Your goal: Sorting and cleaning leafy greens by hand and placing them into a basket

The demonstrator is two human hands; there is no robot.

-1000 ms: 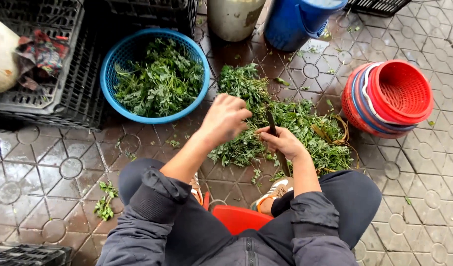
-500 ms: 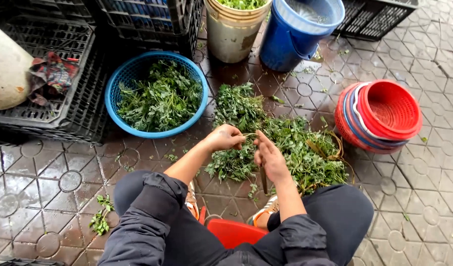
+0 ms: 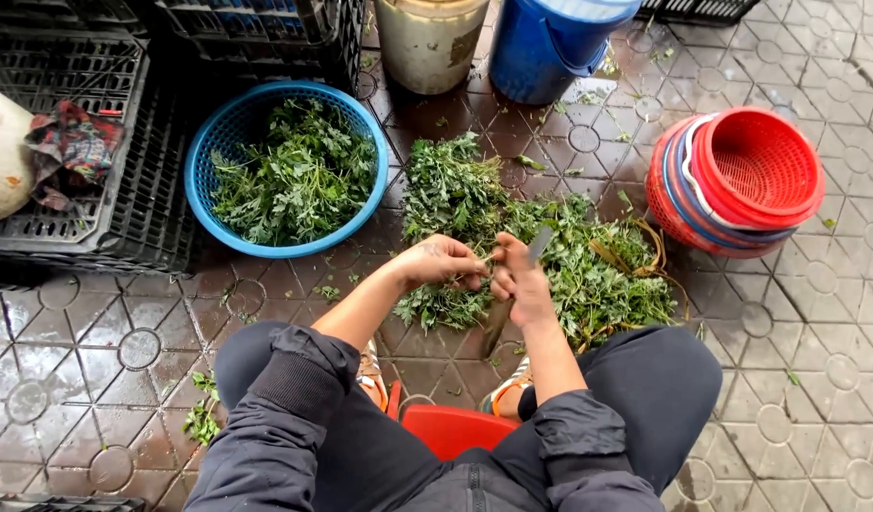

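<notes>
Right hand (image 3: 520, 284) is wrapped around a knife (image 3: 539, 243), blade pointing up and away from the person, long axis leaning a bit to the right, sitting just over the greens pile (image 3: 588, 275) on the wet floor (image 3: 95, 351). Left hand (image 3: 443, 262) is pinched shut on a sprig (image 3: 482, 268) right next to the blade, the two hands pretty much touching. Blue basket (image 3: 201, 161) of greens sits off to the left, red baskets (image 3: 740, 180) to the right.
</notes>
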